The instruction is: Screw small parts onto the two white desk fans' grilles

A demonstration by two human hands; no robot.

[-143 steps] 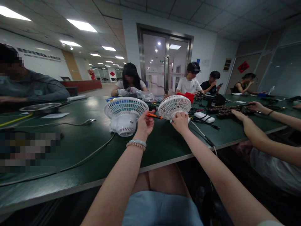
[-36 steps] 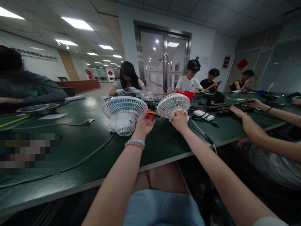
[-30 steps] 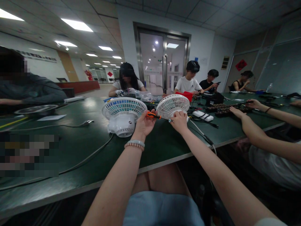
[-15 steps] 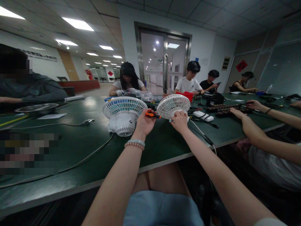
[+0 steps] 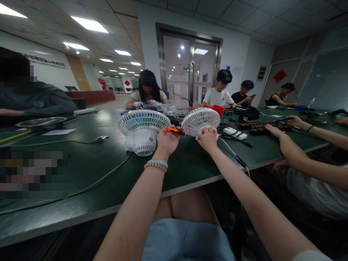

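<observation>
While apparently turning the screwdriver (image 5: 174, 131) gripped in left hand (image 5: 166, 142) mid-frame, steady the smaller fan (image 5: 200, 119) pinched in right hand (image 5: 208, 139).

A smooth, rounded, pale grey-green bangle (image 5: 160, 163) circles the left wrist (image 5: 162, 155). Next to it, on the elbow side, sits a bracelet of small, round, pinkish-brown beads (image 5: 156, 166) in a single row. A plain light-blue fabric garment (image 5: 187, 239), skirt or shorts cannot be told, covers the lap. On the right arm (image 5: 252, 195), the edge of a white cloth sleeve (image 5: 309, 256) shows.
</observation>
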